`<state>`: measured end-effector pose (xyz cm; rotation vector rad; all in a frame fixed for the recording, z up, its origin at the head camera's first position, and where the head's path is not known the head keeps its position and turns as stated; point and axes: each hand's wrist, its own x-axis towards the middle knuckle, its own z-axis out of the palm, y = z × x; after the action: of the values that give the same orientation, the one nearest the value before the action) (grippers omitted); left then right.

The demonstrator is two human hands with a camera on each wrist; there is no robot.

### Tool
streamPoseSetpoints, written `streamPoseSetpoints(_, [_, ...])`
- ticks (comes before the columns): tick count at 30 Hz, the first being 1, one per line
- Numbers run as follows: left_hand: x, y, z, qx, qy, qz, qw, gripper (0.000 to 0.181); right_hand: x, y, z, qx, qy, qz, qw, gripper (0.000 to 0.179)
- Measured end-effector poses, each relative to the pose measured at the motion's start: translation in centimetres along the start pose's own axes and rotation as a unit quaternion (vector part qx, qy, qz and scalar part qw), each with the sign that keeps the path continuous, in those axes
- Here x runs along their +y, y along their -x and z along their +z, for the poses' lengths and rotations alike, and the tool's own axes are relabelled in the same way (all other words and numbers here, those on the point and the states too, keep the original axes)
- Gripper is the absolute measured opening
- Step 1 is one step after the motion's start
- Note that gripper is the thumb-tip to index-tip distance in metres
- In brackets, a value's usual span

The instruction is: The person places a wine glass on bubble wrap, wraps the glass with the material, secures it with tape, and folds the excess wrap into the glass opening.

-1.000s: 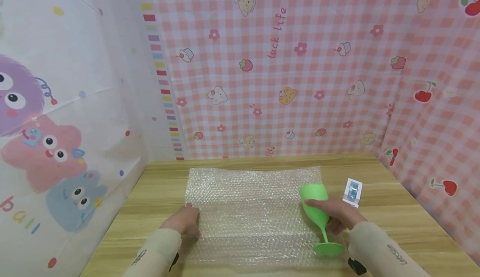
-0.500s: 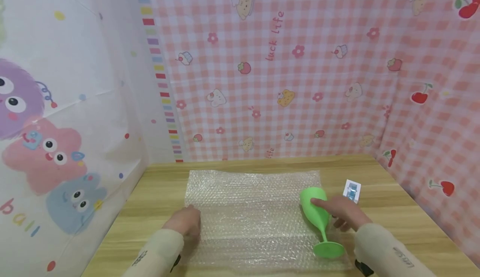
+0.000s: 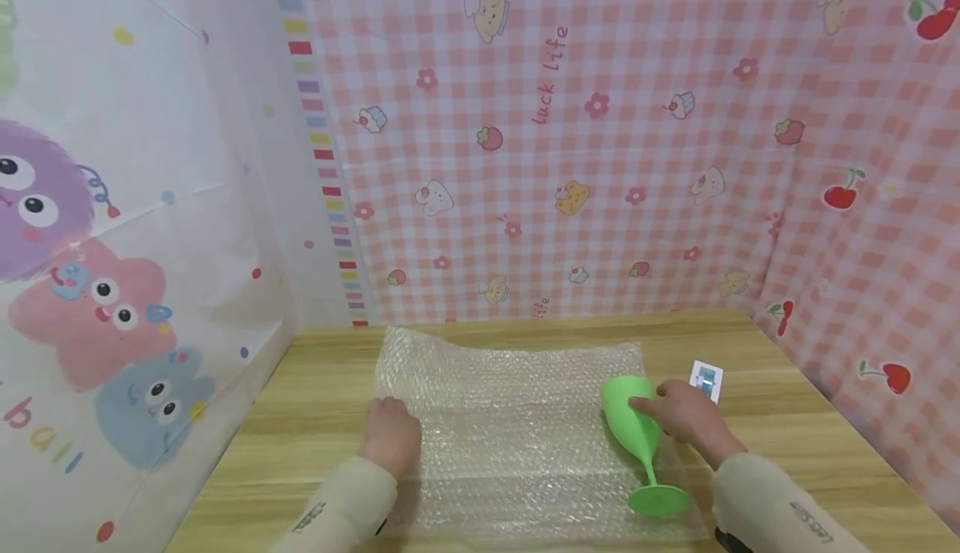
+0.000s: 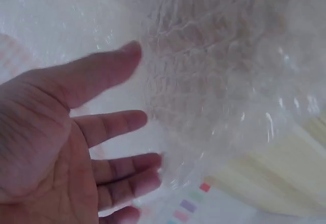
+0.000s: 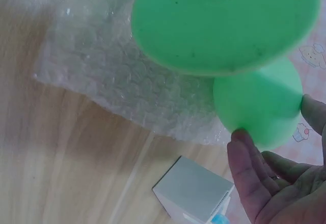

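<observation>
A bright green goblet (image 3: 630, 428) lies on its side at the right end of a sheet of clear bubble wrap (image 3: 510, 436), its foot toward me. My right hand (image 3: 688, 415) holds its bowl lightly, the thumb on one side and fingertips on the other, as the right wrist view shows. At the sheet's left edge is my left hand (image 3: 393, 435). In the left wrist view its thumb and fingers are extended and spread, fingertips right at the bubble wrap (image 4: 214, 81). The far left corner of the sheet is raised off the table.
A small white box (image 3: 707, 376) with a blue print stands just beyond my right hand. Wood-grain tabletop (image 3: 780, 420) shows around the sheet. Patterned cloth (image 3: 555, 145) hangs behind the table and along both sides.
My left hand has moved right and slightly up, and the sheet's far left corner has lifted with it. My right hand has shifted slightly at the goblet, which stays in nearly the same place.
</observation>
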<state>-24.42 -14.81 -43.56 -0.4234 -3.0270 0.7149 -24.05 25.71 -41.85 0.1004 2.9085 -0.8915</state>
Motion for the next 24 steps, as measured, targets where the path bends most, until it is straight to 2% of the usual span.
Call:
streamPoseSetpoints(5, [1.0, -0.6, -0.1, 0.012, -0.062, 0.004, 0.9980, 0.020, 0.6, 0.2, 0.5, -0.007, -0.027, 0.006, 0.9996, 0.047])
streamPoseSetpoints(7, [1.4, -0.7, -0.3, 0.027, -0.057, 0.014, 0.9979, 0.019, 0.7, 0.2, 0.5, -0.007, -0.036, 0.008, 0.9993, 0.042])
streamPoseSetpoints(10, [2.2, -1.1, -0.7, 0.058, 0.011, 0.039, 0.9975, 0.014, 0.7, 0.3, 0.4, -0.010, -0.052, 0.013, 0.9985, 0.040])
streamPoseSetpoints(12, [3.1, -1.5, -1.0, 0.076, 0.068, 0.059, 0.9930, 0.016, 0.6, 0.3, 0.3, -0.013, -0.061, 0.016, 0.9979, 0.040])
streamPoseSetpoints(14, [4.1, -2.1, -1.4, 0.085, 0.108, 0.079, 0.9873, 0.025, 0.5, 0.3, 0.2, -0.016, -0.065, 0.018, 0.9976, 0.041])
streamPoseSetpoints(18, [6.5, -3.2, -2.6, 0.098, 0.136, 0.129, 0.9773, 0.047, 0.4, 0.3, 0.1, -0.023, -0.068, 0.024, 0.9971, 0.045])
streamPoseSetpoints(21, [8.5, -3.9, -3.6, 0.102, 0.161, 0.173, 0.9663, 0.052, 0.4, 0.2, 0.2, -0.029, -0.069, 0.033, 0.9966, 0.049])
streamPoseSetpoints(24, [10.6, -4.6, -4.6, 0.093, 0.190, 0.212, 0.9541, 0.056, 0.3, 0.1, 0.2, -0.034, -0.074, 0.041, 0.9959, 0.052])
